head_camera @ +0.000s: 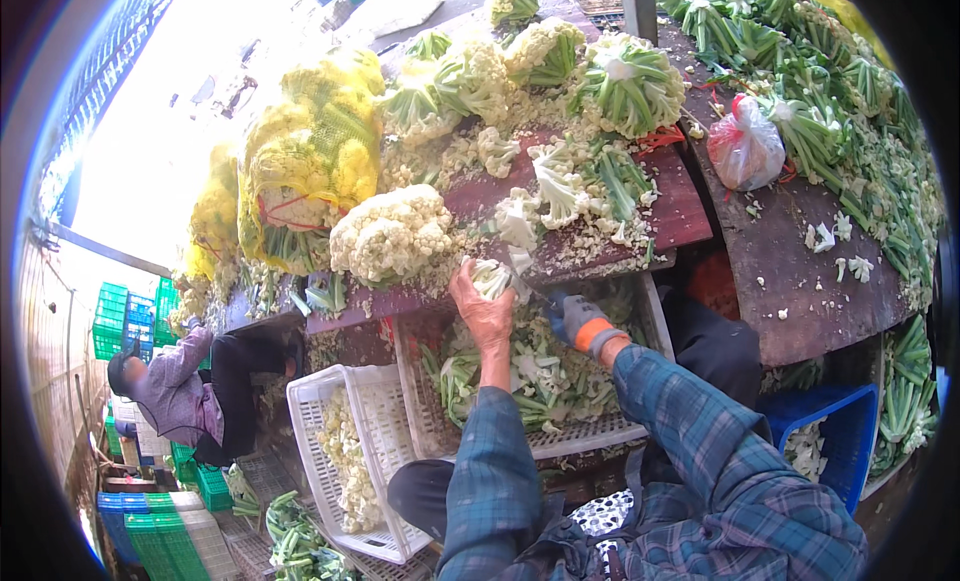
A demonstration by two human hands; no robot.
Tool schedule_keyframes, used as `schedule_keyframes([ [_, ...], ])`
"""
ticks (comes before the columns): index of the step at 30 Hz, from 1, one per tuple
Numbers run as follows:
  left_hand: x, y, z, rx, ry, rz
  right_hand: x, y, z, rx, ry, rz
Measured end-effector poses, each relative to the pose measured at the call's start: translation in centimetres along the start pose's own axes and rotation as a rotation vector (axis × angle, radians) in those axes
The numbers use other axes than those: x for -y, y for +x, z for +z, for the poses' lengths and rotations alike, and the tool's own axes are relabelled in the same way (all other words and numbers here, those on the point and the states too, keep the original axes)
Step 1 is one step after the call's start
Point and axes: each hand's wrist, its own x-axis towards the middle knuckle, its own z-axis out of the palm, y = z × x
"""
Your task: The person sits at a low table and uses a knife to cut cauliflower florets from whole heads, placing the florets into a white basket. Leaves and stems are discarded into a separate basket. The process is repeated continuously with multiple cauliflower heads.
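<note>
My bare left hand (pixel 484 311) grips a cut piece of cauliflower (pixel 491 278) above a white plastic crate (pixel 559 442). Trimmed leaves and stalks (pixel 540 386) fill much of that crate. My right hand (pixel 579 320), in a grey glove with an orange band, is closed around a small tool, apparently a knife (pixel 534 290), whose blade is blurred and points at the piece. Just beyond, cut cauliflower chunks (pixel 517 221) lie on the dark red board (pixel 679 198). A whole cauliflower head (pixel 391 234) sits to the left of them.
Yellow mesh sacks of cauliflower (pixel 315 153) stand at the left. More heads (pixel 630 82) line the far side. A tied plastic bag (pixel 746 146) and a leaf pile (pixel 840 78) lie right. A crate of florets (pixel 349 461), a blue bin (pixel 847 438) and a seated person (pixel 176 389) flank me.
</note>
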Motion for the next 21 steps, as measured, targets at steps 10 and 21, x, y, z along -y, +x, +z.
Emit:
schedule_keyframes([
  [10,1.4,-2.3,-0.4,-0.132,-0.979,-0.395,1.8,-2.2,-2.2,-0.002,0.511,0.009],
  [21,-2.8,-7.6,-5.8,0.079,-1.833,-0.549,11.1,-9.3,-7.1,0.190,1.097,0.021],
])
